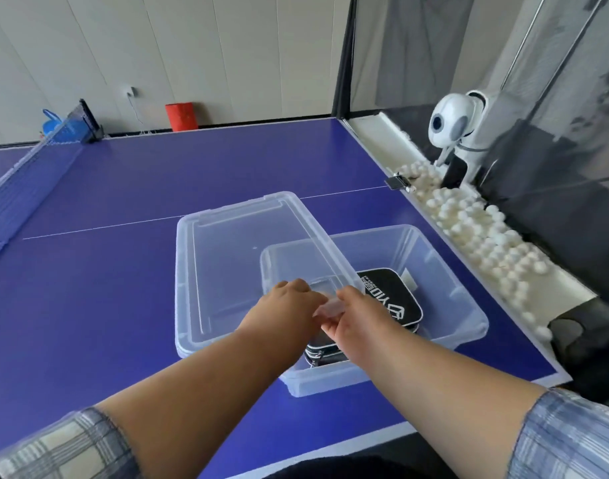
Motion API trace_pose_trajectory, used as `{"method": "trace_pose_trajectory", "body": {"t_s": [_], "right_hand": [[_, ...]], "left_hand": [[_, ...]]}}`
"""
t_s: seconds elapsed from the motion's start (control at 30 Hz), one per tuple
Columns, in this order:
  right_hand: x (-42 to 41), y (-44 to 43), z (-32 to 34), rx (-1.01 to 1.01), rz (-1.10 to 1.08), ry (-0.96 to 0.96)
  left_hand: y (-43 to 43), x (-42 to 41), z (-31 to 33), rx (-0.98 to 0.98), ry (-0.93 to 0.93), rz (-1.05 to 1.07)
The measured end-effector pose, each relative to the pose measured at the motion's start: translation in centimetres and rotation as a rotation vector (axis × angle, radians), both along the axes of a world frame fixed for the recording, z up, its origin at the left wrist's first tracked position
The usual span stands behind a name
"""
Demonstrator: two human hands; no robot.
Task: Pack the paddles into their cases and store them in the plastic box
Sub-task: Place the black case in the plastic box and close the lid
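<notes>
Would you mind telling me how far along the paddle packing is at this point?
Done: black zipped paddle cases already lie stacked inside the clear plastic box. In hand: the left hand and right hand both grip the near edge of the clear lid, which hangs tilted over the box's left side. Left: lowering the lid squarely onto the box and closing it.

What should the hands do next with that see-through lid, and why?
Probably slide the lid right to cover the box. Both hands hold its near edge, it covers only the box's left part, and the black cases are already inside.
</notes>
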State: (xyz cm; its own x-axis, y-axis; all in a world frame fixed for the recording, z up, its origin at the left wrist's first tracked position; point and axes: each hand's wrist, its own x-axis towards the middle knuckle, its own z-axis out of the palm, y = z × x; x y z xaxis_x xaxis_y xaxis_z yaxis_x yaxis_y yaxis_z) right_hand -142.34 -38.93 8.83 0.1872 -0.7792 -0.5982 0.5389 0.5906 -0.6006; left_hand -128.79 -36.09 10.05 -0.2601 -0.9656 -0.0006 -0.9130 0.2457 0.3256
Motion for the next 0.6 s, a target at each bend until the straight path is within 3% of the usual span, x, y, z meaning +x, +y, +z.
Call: {"method": "trace_pose_trajectory", "body": {"t_s": [0.3,0.5,0.6], "right_hand": [[-17.2,-7.7,-0.9,0.031,0.239,0.053],[-21.8,-11.4,-0.7,0.168,0.262,0.149],[-21.8,-12.2,-1.4,0.233,0.273,0.228]], "left_hand": [[-5.9,-17.2,-0.3,0.059,-0.001,0.013],[-8.0,-22.0,-0.5,0.225,0.081,0.113],[-9.1,-23.2,-1.7,0.295,0.001,0.117]]}}
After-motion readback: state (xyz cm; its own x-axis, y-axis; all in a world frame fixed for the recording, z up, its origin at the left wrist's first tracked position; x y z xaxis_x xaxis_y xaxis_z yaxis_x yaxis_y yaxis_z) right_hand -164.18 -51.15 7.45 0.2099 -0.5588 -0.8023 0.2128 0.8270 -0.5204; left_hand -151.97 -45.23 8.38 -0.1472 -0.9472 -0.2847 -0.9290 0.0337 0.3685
